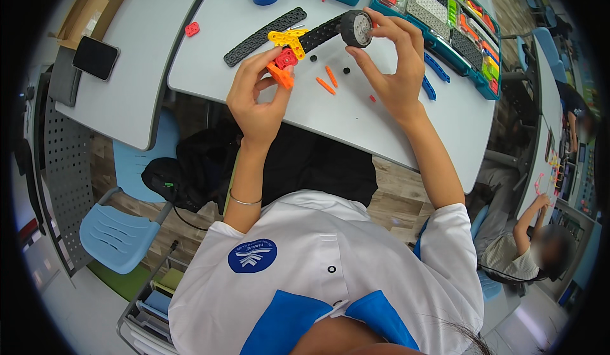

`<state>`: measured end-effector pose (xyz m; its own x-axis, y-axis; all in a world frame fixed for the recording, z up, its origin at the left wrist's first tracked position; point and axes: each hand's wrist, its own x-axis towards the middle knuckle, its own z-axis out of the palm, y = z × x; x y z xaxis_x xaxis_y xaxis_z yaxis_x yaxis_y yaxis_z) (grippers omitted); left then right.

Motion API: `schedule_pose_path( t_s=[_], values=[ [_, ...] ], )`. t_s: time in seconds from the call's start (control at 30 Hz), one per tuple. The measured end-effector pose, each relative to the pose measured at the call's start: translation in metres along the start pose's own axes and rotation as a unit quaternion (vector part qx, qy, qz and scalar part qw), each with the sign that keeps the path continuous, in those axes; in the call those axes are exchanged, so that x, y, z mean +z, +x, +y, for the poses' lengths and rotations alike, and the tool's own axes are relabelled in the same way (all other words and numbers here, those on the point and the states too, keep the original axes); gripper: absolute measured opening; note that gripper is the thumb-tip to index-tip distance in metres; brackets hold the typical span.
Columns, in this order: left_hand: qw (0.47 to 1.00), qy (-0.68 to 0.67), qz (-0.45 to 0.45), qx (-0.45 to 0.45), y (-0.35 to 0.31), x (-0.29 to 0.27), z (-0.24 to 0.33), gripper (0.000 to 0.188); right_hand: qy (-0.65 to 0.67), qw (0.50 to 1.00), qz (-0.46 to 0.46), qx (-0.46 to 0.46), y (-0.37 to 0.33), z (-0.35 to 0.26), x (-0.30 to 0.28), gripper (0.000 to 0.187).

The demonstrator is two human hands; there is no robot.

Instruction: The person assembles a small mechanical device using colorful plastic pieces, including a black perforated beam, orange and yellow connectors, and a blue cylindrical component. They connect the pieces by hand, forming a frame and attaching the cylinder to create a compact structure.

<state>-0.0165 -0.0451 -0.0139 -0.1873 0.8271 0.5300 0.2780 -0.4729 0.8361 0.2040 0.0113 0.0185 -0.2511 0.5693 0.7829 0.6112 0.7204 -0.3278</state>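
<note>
Over the near edge of the table (343,120), left hand (257,104): narrow on orange piece (281,75), eleven o'clock, beside red connector (286,57); best held still.
Right hand (397,56): holding black wheel (359,30), one o'clock; best kept square to black beam (319,35).
Orange pins (325,86): loose, twelve o'clock.
Teal case (469,75): farther, one-thirty.

Both forearms (437,155) are bare and angled outward, left hand (259,104) kinda pinched up, right hand (401,69) higher, curled in a wider grip.
</note>
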Motion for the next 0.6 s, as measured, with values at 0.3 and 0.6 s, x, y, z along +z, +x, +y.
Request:
schedule_pose_path(
  t_s=[0.3, 0.6],
  values=[
    [0.987, -0.114, 0.038, -0.108, 0.003, 0.001, 0.001, 0.036, -0.008, 0.998, 0.060, -0.003, 0.004, 0.000, -0.011, 0.047],
    [0.982, -0.138, 0.037, -0.125, 0.004, 0.000, 0.005, 0.034, 0.088, 0.986, 0.079, 0.119, 0.000, 0.010, -0.010, 0.038]
  ],
)
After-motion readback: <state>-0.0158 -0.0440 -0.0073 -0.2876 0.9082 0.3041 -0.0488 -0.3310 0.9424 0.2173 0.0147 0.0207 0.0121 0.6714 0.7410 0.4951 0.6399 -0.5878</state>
